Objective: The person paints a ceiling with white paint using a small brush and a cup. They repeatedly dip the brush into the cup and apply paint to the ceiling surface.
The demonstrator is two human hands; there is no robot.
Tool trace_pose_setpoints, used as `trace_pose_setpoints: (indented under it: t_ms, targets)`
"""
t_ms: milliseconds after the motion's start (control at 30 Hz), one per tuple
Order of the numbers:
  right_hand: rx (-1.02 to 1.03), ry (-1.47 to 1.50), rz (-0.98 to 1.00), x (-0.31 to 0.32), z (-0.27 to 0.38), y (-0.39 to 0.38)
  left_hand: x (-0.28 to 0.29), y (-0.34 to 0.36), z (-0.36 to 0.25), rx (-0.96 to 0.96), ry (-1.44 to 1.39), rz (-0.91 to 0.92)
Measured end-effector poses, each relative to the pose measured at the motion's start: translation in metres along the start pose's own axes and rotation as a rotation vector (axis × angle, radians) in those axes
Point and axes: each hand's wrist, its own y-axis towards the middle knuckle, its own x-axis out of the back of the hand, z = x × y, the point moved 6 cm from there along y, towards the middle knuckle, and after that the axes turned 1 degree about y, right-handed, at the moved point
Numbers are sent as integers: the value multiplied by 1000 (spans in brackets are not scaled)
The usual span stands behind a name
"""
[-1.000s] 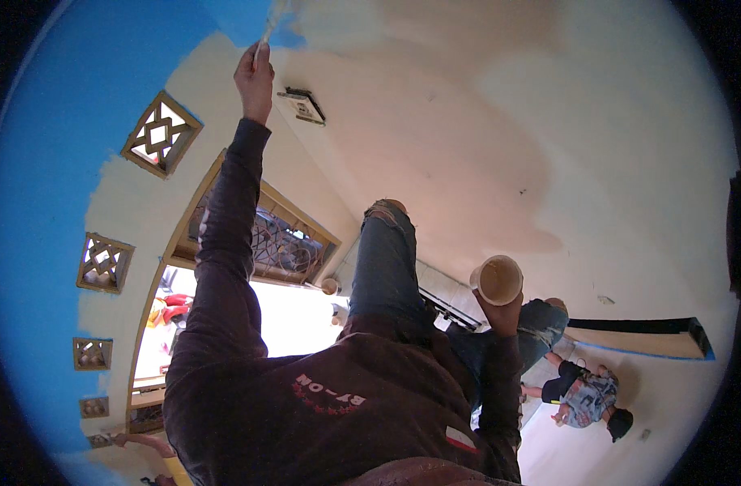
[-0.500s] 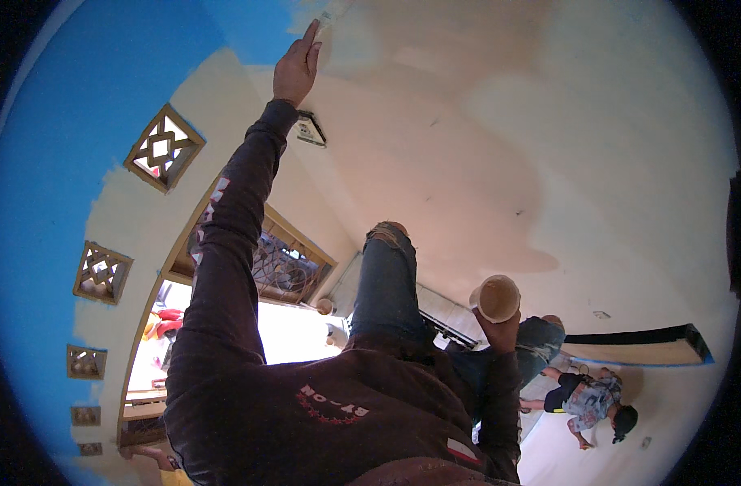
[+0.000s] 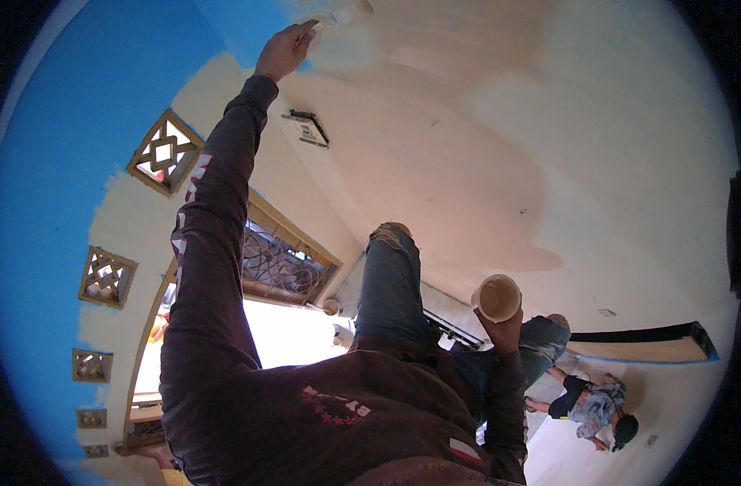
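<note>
High on the wall, my left hand point(image 3: 285, 52) grips a paintbrush point(image 3: 336, 18) by its handle. Its bristle end lies against the wall, where fresh cream paint point(image 3: 419, 81) meets blue. Low at the right, my right hand point(image 3: 502, 330) is closed around a small pale tub point(image 3: 498, 298), tilted so that its opening shows. Light-coloured paint coats the inside of the tub; how much is in it I cannot tell.
A wall fitting point(image 3: 307, 128) sits below my raised arm. Lattice vents point(image 3: 166, 152) run down the left wall beside an open doorway point(image 3: 293, 332) and a grilled window point(image 3: 281, 255). Another person point(image 3: 597, 409) crouches at the lower right, near a dark-edged wall opening point(image 3: 638, 347).
My left hand has shifted slightly left and down, its wrist bent, and more of the brush shows, angled to the right. The tub has barely moved. The other person's arm has shifted.
</note>
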Motion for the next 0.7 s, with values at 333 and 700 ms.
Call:
trace_pose_setpoints:
  t_ms: [333,700]
  targets:
    - [11,-31,-11,0,16,-1,7,34,71,153,57,310]
    - [19,12,4,-4,16,-2,20,21,134,307,105,293]
